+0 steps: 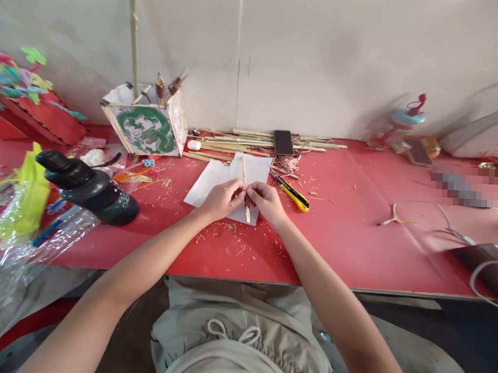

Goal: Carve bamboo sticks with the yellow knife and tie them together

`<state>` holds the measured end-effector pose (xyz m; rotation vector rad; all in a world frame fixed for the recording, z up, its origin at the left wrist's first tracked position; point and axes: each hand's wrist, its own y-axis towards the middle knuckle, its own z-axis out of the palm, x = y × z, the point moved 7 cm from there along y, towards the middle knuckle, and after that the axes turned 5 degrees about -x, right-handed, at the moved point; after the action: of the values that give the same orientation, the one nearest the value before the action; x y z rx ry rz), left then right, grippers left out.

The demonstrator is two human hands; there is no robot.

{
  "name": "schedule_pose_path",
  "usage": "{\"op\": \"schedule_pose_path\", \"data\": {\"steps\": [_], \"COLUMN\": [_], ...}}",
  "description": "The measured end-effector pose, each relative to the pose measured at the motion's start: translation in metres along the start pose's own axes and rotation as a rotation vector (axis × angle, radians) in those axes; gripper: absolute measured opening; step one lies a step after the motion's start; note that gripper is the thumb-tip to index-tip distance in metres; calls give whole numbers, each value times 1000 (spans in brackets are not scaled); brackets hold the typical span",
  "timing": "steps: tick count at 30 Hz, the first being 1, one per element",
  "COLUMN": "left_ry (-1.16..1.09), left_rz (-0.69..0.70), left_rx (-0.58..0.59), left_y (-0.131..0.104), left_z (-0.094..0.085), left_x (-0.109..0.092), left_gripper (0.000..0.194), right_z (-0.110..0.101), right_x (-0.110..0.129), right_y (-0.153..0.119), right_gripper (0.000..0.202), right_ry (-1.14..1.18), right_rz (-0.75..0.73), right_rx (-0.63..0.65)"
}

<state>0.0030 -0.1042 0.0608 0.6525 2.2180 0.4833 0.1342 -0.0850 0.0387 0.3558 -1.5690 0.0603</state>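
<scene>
Both my hands meet over a white paper sheet (205, 182) on the red table. My left hand (226, 198) has its fingertips pinched at a thin pale bamboo stick (245, 170). Against it, my right hand (265, 201) is closed, thumb and finger pressed together beside the stick. Something small and dark reddish, perhaps thread, shows between the fingertips; its exact hold is hard to make out. The stick points away from me, its lower end showing below my fingers. A yellow and black utility knife (293, 193) lies just right of the paper.
Bamboo strips (217, 146) and a phone (284, 142) lie behind the paper. A dragon-painted lantern box (147, 128) stands back left, a dark bottle (90, 191) nearer on the left. Shavings litter the red table (334, 231). At right are a cable and a dark case (486, 268).
</scene>
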Motion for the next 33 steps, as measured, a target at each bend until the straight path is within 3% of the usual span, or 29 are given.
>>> {"op": "schedule_pose_path", "data": {"steps": [11, 20, 33], "left_ry": [11, 10, -360], "left_rz": [-10, -36, -174], "left_rx": [7, 54, 69], "left_y": [-1, -2, -2], "left_z": [1, 4, 9], "left_x": [2, 3, 6], "left_gripper": [8, 15, 26], "right_z": [-1, -1, -9], "right_x": [5, -2, 9], "right_y": [-2, -1, -3], "right_gripper": [18, 13, 9], "right_ry": [-14, -102, -313], "right_rz": [63, 69, -53], "right_rx": [12, 44, -100]}}
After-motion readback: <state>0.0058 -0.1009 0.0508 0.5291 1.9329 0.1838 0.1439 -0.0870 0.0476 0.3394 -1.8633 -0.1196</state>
